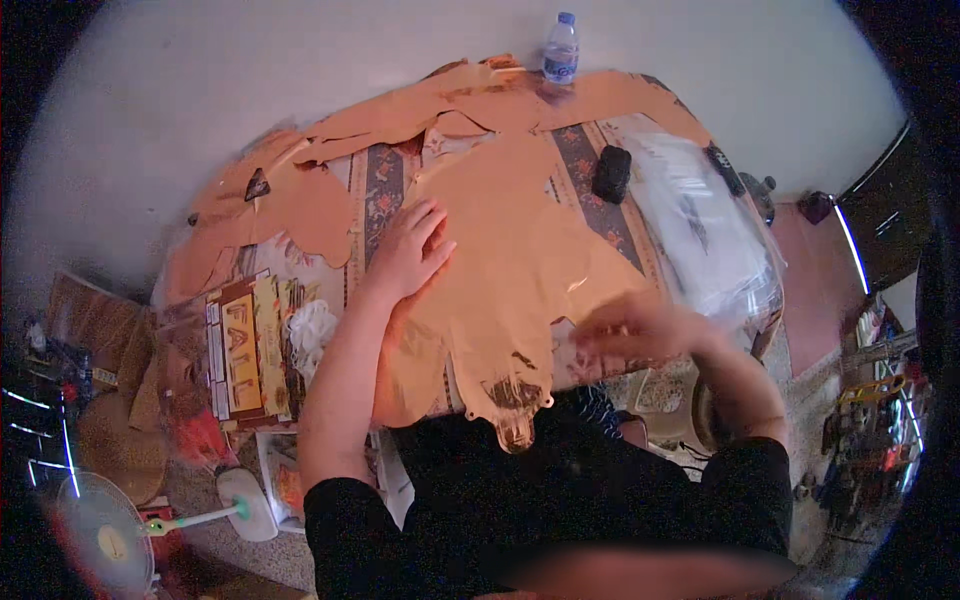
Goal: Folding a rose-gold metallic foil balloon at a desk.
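A flat, deflated orange-gold foil balloon (500, 240) lies across the middle of the table, with small tabs and a shiny rounded tail hanging over the near edge. My left hand (412, 250) rests on its upper left part, fingers stretched and a little apart. Over the balloon's lower right edge is my right hand (640, 328), smeared by motion, so its fingers and anything in them cannot be made out. More flat orange foil pieces (300, 215) lie on the left, and another long foil piece (600, 98) runs along the far edge.
A water bottle (562, 50) stands at the far edge. On the right are a black object (612, 174) and clear plastic packaging (700, 230). A printed box (240, 350) and a white ruffled bundle (312, 335) sit at left. A fan (105, 540) stands lower left.
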`<state>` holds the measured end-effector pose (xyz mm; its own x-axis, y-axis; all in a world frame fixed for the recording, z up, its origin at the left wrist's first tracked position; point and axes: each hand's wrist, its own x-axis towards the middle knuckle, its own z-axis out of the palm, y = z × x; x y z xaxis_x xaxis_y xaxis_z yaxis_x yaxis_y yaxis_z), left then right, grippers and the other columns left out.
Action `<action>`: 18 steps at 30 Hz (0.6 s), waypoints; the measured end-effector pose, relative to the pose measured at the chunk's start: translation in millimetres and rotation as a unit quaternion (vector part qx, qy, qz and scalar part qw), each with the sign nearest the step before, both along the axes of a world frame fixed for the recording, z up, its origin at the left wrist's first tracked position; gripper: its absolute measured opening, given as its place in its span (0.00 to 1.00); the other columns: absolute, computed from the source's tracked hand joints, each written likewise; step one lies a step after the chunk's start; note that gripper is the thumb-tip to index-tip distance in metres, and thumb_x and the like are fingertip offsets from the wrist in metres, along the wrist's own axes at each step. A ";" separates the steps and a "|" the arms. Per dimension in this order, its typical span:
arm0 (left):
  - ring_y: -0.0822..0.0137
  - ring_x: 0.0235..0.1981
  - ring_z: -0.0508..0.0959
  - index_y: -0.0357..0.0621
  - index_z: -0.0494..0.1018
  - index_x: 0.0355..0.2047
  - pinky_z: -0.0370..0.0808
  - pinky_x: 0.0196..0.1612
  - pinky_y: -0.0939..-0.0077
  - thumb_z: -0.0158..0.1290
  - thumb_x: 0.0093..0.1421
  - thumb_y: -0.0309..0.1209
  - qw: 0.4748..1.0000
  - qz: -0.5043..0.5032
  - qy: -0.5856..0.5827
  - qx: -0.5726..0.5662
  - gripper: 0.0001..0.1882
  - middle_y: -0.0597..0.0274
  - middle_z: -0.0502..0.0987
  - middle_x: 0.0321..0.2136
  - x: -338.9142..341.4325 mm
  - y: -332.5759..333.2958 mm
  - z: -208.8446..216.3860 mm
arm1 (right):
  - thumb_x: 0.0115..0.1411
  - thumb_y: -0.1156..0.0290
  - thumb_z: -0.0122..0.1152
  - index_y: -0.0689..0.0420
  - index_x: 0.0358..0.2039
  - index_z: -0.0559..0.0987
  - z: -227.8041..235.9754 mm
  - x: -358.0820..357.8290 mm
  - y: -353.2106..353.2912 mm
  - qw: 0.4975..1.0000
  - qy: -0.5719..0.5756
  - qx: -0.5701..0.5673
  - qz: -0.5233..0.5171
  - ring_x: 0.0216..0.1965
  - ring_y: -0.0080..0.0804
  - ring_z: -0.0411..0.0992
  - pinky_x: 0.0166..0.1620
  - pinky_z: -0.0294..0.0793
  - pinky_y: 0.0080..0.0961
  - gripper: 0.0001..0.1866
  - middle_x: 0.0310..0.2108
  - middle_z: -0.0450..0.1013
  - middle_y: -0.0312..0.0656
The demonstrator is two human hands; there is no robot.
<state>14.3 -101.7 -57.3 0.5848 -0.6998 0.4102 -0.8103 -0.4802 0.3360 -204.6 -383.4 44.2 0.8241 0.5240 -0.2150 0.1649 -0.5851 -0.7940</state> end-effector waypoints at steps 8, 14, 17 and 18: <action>0.49 0.58 0.64 0.36 0.68 0.52 0.59 0.62 0.59 0.54 0.57 0.43 1.000 -0.006 0.013 0.005 0.28 0.46 0.65 0.57 -0.3 -5.3 6.6 | 0.50 0.73 0.60 0.57 0.36 0.76 -68.4 195.5 -96.7 0.850 -0.303 -0.413 -0.124 0.43 0.43 0.73 0.43 0.74 0.37 0.11 0.38 0.73 0.45; 0.48 0.58 0.64 0.36 0.68 0.52 0.59 0.62 0.58 0.54 0.57 0.43 1.000 0.002 -0.008 0.023 0.28 0.46 0.65 0.56 -2.5 -2.6 6.1 | 0.47 0.72 0.62 0.55 0.40 0.75 -59.8 258.0 -92.9 0.738 -0.379 -0.522 -0.198 0.42 0.44 0.75 0.42 0.76 0.38 0.17 0.37 0.75 0.47; 0.48 0.59 0.64 0.36 0.67 0.53 0.58 0.62 0.57 0.53 0.57 0.43 1.000 0.003 -0.005 0.028 0.28 0.46 0.65 0.56 -2.0 -0.6 6.2 | 0.50 0.71 0.60 0.57 0.36 0.77 -59.9 278.1 -91.1 0.732 -0.439 -0.461 -0.242 0.36 0.40 0.77 0.39 0.77 0.37 0.11 0.33 0.76 0.48; 0.48 0.59 0.63 0.36 0.67 0.53 0.58 0.62 0.57 0.53 0.57 0.43 0.999 0.006 -0.005 0.032 0.28 0.46 0.65 0.56 -2.9 0.6 6.2 | 0.50 0.71 0.60 0.57 0.36 0.77 -63.8 284.5 -92.5 0.733 -0.440 -0.460 -0.241 0.36 0.40 0.77 0.39 0.77 0.37 0.11 0.33 0.76 0.48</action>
<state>11.5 -101.2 -51.2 0.5899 -0.7177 0.3700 -0.8071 -0.5108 0.2960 79.9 -475.9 -19.7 0.8979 0.0933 0.4301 -0.0256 -0.9645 0.2628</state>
